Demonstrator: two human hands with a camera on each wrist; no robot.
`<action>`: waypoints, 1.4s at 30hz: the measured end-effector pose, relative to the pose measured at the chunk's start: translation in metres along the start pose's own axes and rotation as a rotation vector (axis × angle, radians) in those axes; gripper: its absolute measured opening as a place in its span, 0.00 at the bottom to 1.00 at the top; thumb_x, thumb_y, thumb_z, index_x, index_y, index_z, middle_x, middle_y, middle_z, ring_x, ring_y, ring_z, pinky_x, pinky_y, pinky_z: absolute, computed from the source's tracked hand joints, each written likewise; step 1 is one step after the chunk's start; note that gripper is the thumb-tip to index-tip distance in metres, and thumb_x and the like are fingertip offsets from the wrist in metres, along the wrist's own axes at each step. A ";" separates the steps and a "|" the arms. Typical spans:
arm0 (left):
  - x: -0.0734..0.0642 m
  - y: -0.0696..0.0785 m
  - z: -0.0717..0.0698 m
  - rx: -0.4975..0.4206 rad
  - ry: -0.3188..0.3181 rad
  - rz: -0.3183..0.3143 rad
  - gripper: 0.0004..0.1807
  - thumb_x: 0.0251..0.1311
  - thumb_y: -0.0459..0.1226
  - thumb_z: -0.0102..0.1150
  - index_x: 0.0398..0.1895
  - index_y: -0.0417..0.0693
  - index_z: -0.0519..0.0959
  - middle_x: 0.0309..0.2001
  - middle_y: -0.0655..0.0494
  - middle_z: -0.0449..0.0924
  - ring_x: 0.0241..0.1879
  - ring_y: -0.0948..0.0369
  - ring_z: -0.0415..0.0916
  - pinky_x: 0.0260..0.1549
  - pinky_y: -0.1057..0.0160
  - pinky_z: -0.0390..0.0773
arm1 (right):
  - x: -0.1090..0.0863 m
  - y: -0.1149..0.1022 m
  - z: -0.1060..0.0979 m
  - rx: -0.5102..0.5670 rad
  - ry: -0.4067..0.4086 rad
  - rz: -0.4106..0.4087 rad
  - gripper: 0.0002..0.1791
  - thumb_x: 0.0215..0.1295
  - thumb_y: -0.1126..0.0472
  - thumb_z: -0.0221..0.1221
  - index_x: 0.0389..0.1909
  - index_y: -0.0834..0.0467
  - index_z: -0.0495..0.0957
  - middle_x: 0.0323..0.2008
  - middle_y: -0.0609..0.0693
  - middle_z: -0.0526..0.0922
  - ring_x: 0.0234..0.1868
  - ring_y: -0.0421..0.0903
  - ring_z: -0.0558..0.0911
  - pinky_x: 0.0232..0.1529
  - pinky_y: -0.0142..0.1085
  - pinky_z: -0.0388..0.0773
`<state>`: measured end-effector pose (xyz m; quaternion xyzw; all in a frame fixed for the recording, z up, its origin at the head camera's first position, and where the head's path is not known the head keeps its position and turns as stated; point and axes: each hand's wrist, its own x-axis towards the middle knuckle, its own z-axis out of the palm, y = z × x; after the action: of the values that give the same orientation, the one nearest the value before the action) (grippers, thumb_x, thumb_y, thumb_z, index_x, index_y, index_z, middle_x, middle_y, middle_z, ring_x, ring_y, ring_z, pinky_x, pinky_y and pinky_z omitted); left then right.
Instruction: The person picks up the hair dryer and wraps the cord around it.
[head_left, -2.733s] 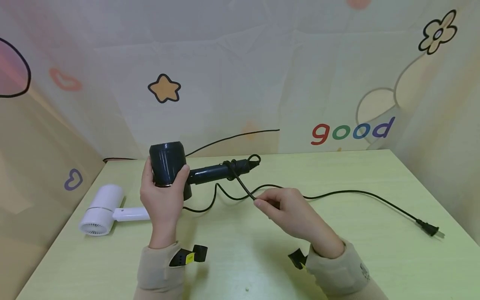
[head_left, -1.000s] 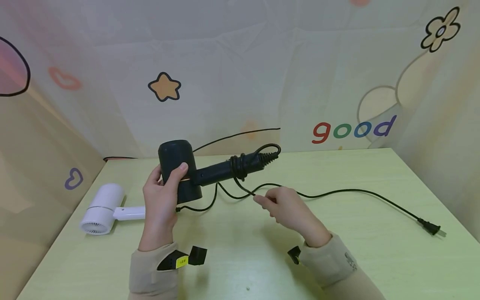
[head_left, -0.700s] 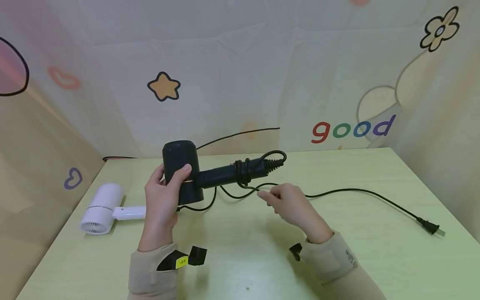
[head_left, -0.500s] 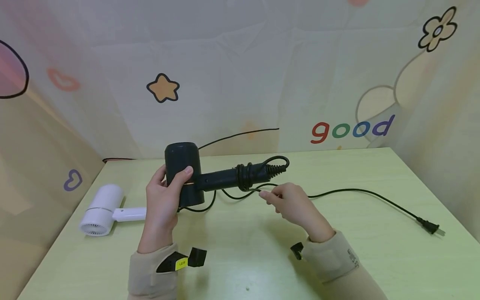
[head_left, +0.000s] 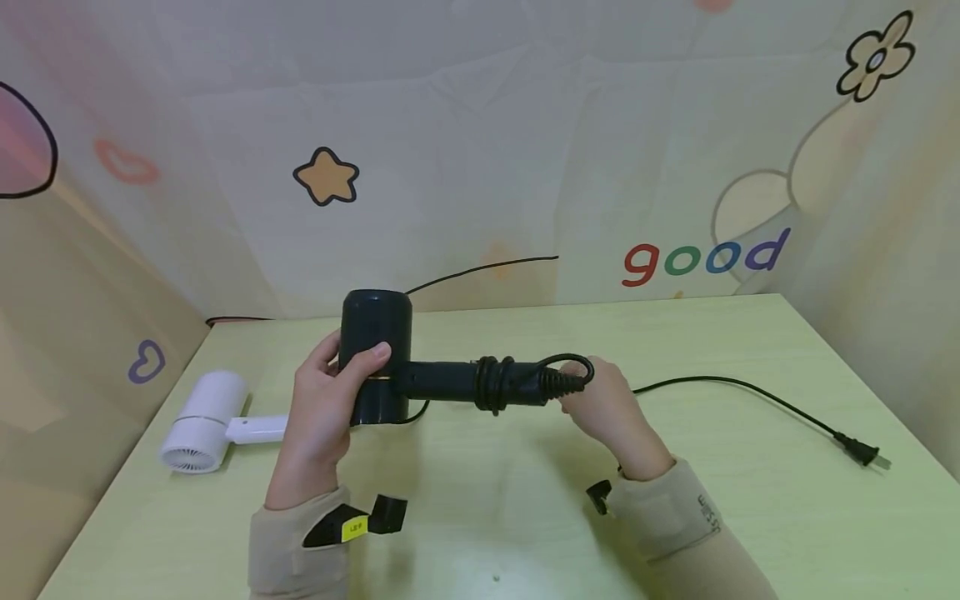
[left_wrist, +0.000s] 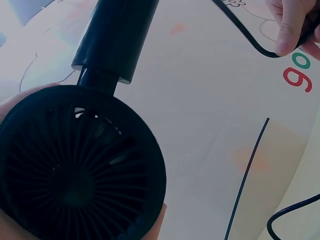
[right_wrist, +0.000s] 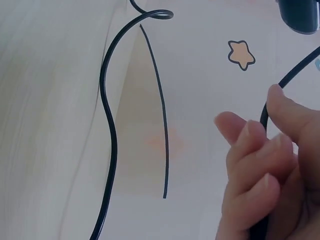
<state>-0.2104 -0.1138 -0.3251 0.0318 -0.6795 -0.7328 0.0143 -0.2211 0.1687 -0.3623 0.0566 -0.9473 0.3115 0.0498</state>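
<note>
My left hand point(head_left: 318, 412) grips a black hair dryer point(head_left: 382, 321) by its barrel, thumb across the front. The dryer is raised above the table, with its handle point(head_left: 442, 381) pointing right and nearly level. Several turns of black cord point(head_left: 492, 385) are wound round the handle, and a loop stands out at its tip. Behind that tip is my right hand point(head_left: 611, 417), its fingertips partly hidden. The right wrist view shows its thumb and curled fingers pinching the cord point(right_wrist: 298, 67). In the left wrist view, the dryer's round grille point(left_wrist: 72, 185) faces the camera.
A white hair dryer point(head_left: 206, 412) lies on the table point(head_left: 480, 517) at left, its handle partly behind my left wrist. A second black cord point(head_left: 705, 379) runs across the table to a two-pin plug point(head_left: 857, 448) at right. A printed curtain point(head_left: 465, 167) stands behind.
The black hair dryer has moved right and lower, and its handle has levelled. More cord is wound on it. My right hand has gone from in front of the handle to behind its tip.
</note>
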 end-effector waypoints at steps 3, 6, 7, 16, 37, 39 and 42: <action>0.000 0.001 -0.001 0.011 -0.032 -0.001 0.27 0.59 0.40 0.62 0.63 0.53 0.69 0.40 0.51 0.75 0.34 0.61 0.83 0.34 0.57 0.83 | -0.001 0.001 -0.002 0.018 0.029 -0.002 0.19 0.63 0.53 0.58 0.17 0.60 0.79 0.14 0.47 0.75 0.20 0.44 0.72 0.24 0.35 0.67; -0.001 0.002 -0.001 0.042 -0.069 0.000 0.27 0.58 0.39 0.62 0.63 0.52 0.69 0.40 0.51 0.75 0.34 0.60 0.83 0.35 0.56 0.83 | -0.001 -0.001 -0.003 0.083 0.022 0.047 0.29 0.62 0.41 0.57 0.11 0.59 0.74 0.10 0.45 0.65 0.17 0.43 0.66 0.22 0.33 0.62; -0.001 0.002 -0.002 0.057 -0.082 -0.002 0.28 0.58 0.39 0.62 0.63 0.52 0.69 0.40 0.50 0.75 0.34 0.59 0.82 0.35 0.56 0.83 | -0.001 -0.001 -0.004 0.087 0.018 0.063 0.28 0.62 0.40 0.57 0.12 0.58 0.75 0.10 0.45 0.65 0.17 0.43 0.66 0.23 0.33 0.62; -0.001 0.000 -0.002 0.177 -0.216 -0.013 0.34 0.54 0.38 0.65 0.67 0.56 0.67 0.42 0.47 0.77 0.37 0.57 0.80 0.39 0.52 0.82 | -0.001 -0.001 -0.007 0.073 0.074 0.043 0.24 0.60 0.40 0.59 0.17 0.57 0.80 0.12 0.46 0.69 0.18 0.44 0.65 0.23 0.34 0.62; 0.006 -0.013 0.003 0.359 -0.303 -0.018 0.42 0.48 0.42 0.71 0.68 0.60 0.63 0.47 0.42 0.80 0.37 0.55 0.82 0.34 0.54 0.83 | -0.010 -0.005 -0.027 0.123 0.209 0.038 0.21 0.53 0.43 0.65 0.23 0.59 0.82 0.19 0.50 0.79 0.20 0.45 0.69 0.23 0.34 0.65; 0.006 -0.015 0.004 0.374 -0.284 -0.020 0.43 0.47 0.42 0.71 0.69 0.59 0.62 0.48 0.43 0.80 0.38 0.55 0.82 0.34 0.55 0.82 | -0.011 -0.006 -0.027 0.118 0.239 0.026 0.20 0.53 0.44 0.66 0.23 0.59 0.83 0.19 0.50 0.80 0.20 0.44 0.69 0.22 0.33 0.65; 0.006 -0.016 0.008 0.413 -0.242 -0.012 0.44 0.47 0.43 0.72 0.69 0.59 0.62 0.49 0.45 0.79 0.40 0.55 0.81 0.35 0.56 0.82 | -0.014 -0.010 -0.028 0.115 0.294 0.002 0.18 0.53 0.46 0.67 0.22 0.58 0.83 0.18 0.50 0.79 0.18 0.44 0.68 0.22 0.33 0.65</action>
<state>-0.2164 -0.1055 -0.3405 -0.0498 -0.8114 -0.5770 -0.0783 -0.2046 0.1786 -0.3355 0.0124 -0.9104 0.3703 0.1842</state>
